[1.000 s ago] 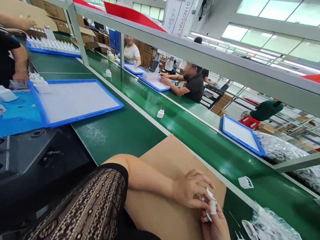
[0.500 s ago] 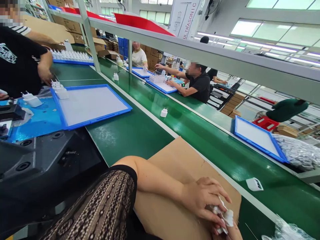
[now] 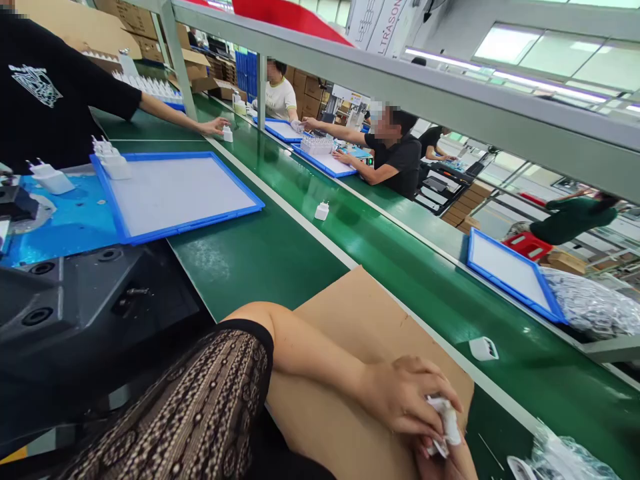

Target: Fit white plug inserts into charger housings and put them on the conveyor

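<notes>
My left hand [image 3: 413, 397] reaches in from the lower left above a brown cardboard sheet [image 3: 345, 327], its fingers curled round a small white piece [image 3: 450, 427]. Below it, at the bottom edge, my right hand [image 3: 437, 460] is partly hidden behind the left one and touches the same white piece. What exactly the piece is cannot be made out. On the green belt beyond the cardboard lies a white housing [image 3: 483, 349] with an open end, and farther off stands a white plug adapter [image 3: 322, 211].
At left, a blue-rimmed tray [image 3: 187, 230] holds a few adapters beside a black machine [image 3: 75, 313]. A co-worker's hand [image 3: 215, 127] touches an adapter on the belt. Clear plastic bags [image 3: 565, 457] lie at lower right. A metal rail [image 3: 400, 87] crosses overhead.
The co-worker at left has stretched an arm out to the belt adapter. The nearer adapter and the white housing have shifted slightly left in view. My hands remain together around the white piece.
</notes>
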`<move>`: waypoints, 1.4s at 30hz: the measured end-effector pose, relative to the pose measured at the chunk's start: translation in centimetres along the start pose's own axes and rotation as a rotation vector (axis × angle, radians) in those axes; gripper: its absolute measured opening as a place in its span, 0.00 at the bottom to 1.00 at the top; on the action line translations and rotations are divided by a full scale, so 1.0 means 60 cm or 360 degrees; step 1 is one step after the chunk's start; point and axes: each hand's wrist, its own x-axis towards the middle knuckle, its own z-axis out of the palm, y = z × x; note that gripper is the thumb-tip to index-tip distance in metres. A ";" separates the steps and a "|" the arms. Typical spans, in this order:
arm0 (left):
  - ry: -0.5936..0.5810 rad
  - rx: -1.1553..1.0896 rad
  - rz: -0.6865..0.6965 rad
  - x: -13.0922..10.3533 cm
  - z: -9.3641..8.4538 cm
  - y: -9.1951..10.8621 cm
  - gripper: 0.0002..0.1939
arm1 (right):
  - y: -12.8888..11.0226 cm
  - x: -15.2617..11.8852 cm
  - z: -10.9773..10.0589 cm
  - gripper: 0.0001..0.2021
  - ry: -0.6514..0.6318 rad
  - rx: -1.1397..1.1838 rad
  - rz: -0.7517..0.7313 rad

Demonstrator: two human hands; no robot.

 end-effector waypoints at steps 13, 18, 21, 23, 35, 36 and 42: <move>-0.0050 0.0367 0.0514 -0.012 0.004 0.004 0.17 | -0.039 -0.018 0.040 0.24 0.0172 0.0048 0.0010; 0.0079 0.0083 0.0297 -0.030 -0.005 -0.004 0.13 | -0.056 -0.014 0.057 0.21 0.0221 -0.0061 -0.0174; 0.0141 -0.0077 -0.0041 -0.032 0.005 -0.027 0.13 | -0.071 -0.008 0.054 0.19 0.0252 -0.0447 -0.0349; 0.0123 -0.0161 -0.0451 -0.032 0.017 -0.042 0.13 | -0.081 -0.010 0.045 0.17 0.0320 -0.0749 -0.0498; -0.0271 -0.0006 -0.1058 0.097 0.032 -0.174 0.25 | -0.102 -0.050 0.045 0.05 -0.0044 -0.2038 -0.0417; -0.0299 0.0020 -0.1040 0.125 0.032 -0.194 0.29 | -0.100 -0.046 0.046 0.06 -0.0061 -0.2010 -0.0408; -0.0563 0.0046 -0.0964 0.225 0.045 -0.269 0.33 | -0.081 -0.021 0.037 0.08 -0.0122 -0.1757 -0.0487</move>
